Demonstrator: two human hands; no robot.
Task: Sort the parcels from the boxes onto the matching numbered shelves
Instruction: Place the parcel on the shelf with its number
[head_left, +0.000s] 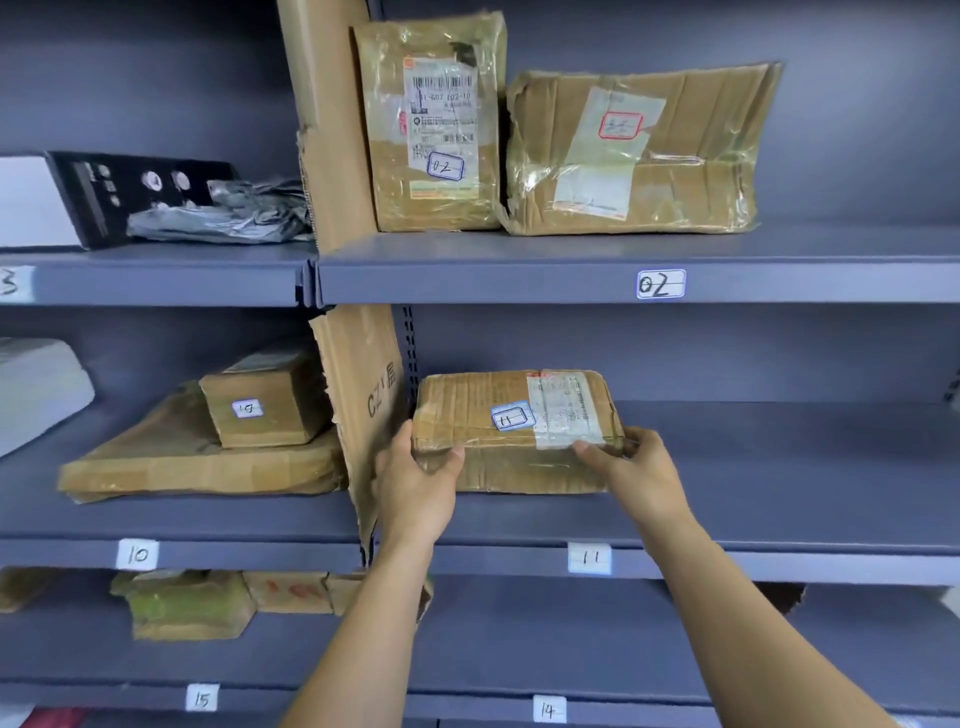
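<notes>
Our left hand (415, 483) grips the near left corner of the parcel marked 11 (483, 410), thumb on top, and our right hand (641, 467) pinches its near right corner. The parcel lies flat on the shelf tagged 11 (779, 499), just beside a torn cardboard divider (363, 395). Farther up we see shelf 02 (519, 270) carrying an upright parcel (431, 130) and a wide parcel (691, 156) side by side, both taped.

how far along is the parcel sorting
Done: a parcel marked 02 stands on shelf 02; two parcels lie on shelf 10. In hand: left hand and right hand grip the parcel marked 11 on shelf 11. Left: the boxes are out of view, so unknown.
</notes>
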